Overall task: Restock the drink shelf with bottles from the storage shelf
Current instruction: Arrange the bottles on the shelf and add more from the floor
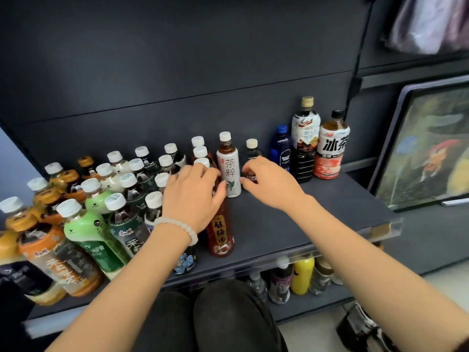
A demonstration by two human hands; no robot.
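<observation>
Crouched at the drink shelf (291, 232), I've got my left hand (195, 196) draped over the red-brown plum-drink bottle (220, 232) at the front, fingers loosely curled on its shoulder, prob. to nudge it into line w/ the packed rows at left. Just behind, my right hand (269, 181) curls round a small dark bottle (251, 158), seemingly seating it beside the white-label tea bottle (229, 166) between both hands; blue, tall dark & iced-tea bottles stand farther right by the back wall.
</observation>
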